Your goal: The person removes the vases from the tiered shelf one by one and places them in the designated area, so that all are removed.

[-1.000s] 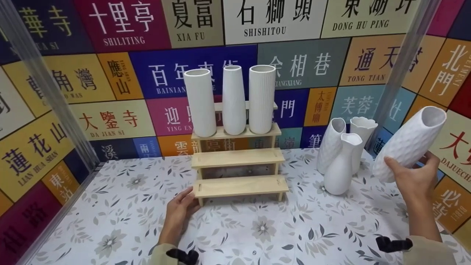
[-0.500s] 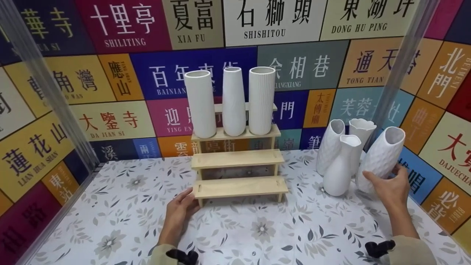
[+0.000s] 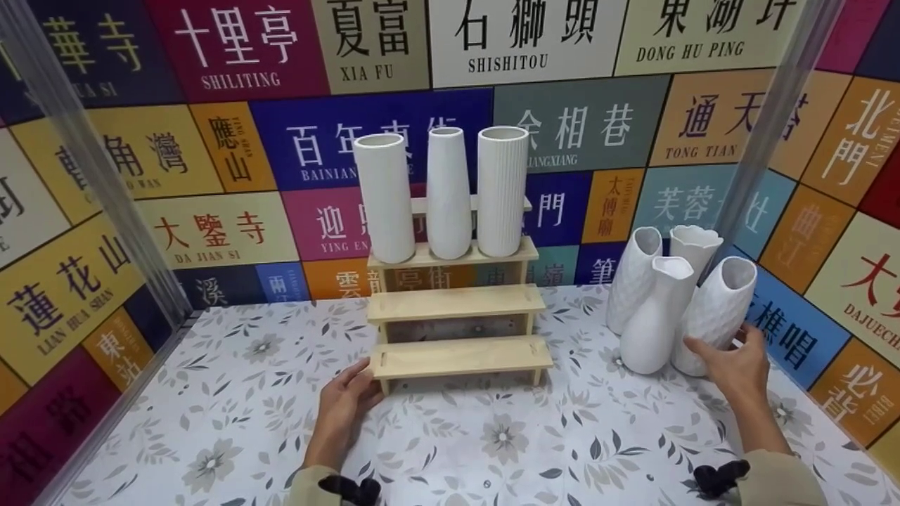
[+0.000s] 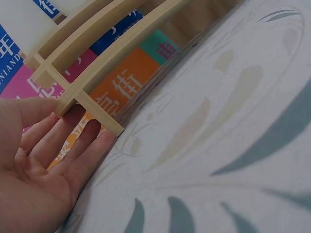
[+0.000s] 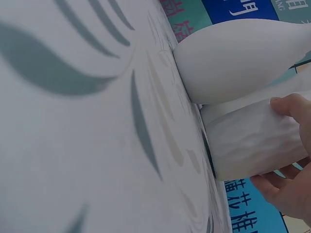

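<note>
In the head view my right hand [image 3: 738, 369] grips a white vase [image 3: 718, 306] with a dimpled surface low on its body, thumb on the near side. The right wrist view shows the held vase [image 5: 252, 138] with its base right at the tablecloth, beside a smooth bulbous vase [image 5: 233, 60]. My left hand [image 3: 342, 404] holds the near left corner of a stepped wooden stand [image 3: 460, 357]. In the left wrist view the thumb is at the end of the stand's plank [image 4: 114, 53] and the fingertips [image 4: 108, 138] are against its leg.
Three tall white vases stand on an upper step: a plain one [image 3: 385, 200], a tapered one [image 3: 448, 197] and a ribbed one [image 3: 501, 193]. A diamond-textured vase [image 3: 629, 288], a narrow-necked vase [image 3: 648, 334] and a scallop-rimmed vase [image 3: 696, 246] cluster at right on the floral tablecloth [image 3: 503, 439].
My right hand has brought the dimpled vase left and down from the far right, from tilted in the air to beside the other vases. The left hand has stayed at the stand's corner.
</note>
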Available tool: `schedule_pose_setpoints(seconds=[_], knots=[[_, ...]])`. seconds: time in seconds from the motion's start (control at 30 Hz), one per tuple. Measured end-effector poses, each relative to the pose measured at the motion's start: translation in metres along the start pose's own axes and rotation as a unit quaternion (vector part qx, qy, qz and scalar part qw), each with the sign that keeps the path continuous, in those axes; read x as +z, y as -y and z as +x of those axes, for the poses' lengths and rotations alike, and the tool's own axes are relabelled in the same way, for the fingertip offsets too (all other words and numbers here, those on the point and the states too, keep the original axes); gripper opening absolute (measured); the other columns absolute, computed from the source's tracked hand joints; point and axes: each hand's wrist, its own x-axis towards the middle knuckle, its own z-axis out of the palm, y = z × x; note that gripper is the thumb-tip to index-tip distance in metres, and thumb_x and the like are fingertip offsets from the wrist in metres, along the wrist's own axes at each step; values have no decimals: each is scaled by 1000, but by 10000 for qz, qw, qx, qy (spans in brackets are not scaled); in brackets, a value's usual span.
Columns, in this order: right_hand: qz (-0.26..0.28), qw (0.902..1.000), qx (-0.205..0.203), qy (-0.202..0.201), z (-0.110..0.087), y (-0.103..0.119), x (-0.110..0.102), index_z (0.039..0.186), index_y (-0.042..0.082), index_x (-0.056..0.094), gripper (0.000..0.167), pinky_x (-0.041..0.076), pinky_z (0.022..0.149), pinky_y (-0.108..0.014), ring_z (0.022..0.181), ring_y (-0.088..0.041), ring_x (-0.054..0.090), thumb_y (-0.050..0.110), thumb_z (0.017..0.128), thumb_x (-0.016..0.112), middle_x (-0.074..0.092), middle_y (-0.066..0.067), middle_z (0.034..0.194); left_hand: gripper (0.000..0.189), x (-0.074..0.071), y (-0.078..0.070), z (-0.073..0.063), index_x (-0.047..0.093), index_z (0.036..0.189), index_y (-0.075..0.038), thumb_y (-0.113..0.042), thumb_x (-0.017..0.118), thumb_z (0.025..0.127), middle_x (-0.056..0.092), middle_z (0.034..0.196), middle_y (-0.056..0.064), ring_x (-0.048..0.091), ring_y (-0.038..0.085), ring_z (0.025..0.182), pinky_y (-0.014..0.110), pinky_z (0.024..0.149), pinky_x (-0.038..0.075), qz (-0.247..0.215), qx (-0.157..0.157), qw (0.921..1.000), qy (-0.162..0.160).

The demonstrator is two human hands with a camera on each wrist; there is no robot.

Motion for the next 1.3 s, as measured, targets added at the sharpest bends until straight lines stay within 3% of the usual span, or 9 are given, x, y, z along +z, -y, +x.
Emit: schedule_pose_setpoints(seconds=[0.47,0.67,0.87,1.13,1.23,1.3], knots=[[-67,9976,-67,690,0,4,-8,159,5,-10,111,27,118,-68,149,-54,16,44,92,70,1,-29,166,47,0,1,-1,48,146,-1,-17,56,103,55,141,29,67,30,117,37,95,59,-61,29,10000,21],[110,9953,-53,959,-5,27,-28,159,7,-12,117,19,120,-69,151,-53,7,49,89,72,-4,-27,166,46,1,1,1,50,145,0,-15,56,102,58,138,29,68,29,114,36,93,60,-110,70,9999,-34],[481,9975,-126,502,-18,68,-48,162,22,-2,105,21,125,-58,157,-34,10,48,90,70,5,-10,171,45,0,0,1,52,144,-4,-20,57,102,59,138,26,66,30,119,36,93,60,73,-19,9999,-139],[789,9949,-575,265,-51,111,-52,161,34,13,87,25,126,-45,157,-18,17,42,94,68,18,7,169,45,-1,2,2,51,145,-3,-19,56,103,58,138,27,68,29,116,36,94,60,23,13,10000,-42],[917,9901,-1013,305,-62,122,-51,160,31,20,80,32,122,-25,155,-15,24,35,95,68,27,6,166,45,-1,2,3,51,145,-3,-18,57,102,59,138,27,68,28,115,36,93,60,-20,8,10000,-65],[1135,9829,-1395,408,-68,129,-48,158,27,26,76,39,111,-11,150,-11,33,29,95,69,36,5,162,46,-1,2,3,51,145,-3,-18,57,102,58,139,28,69,28,114,36,93,60,-61,-6,10000,-75]])
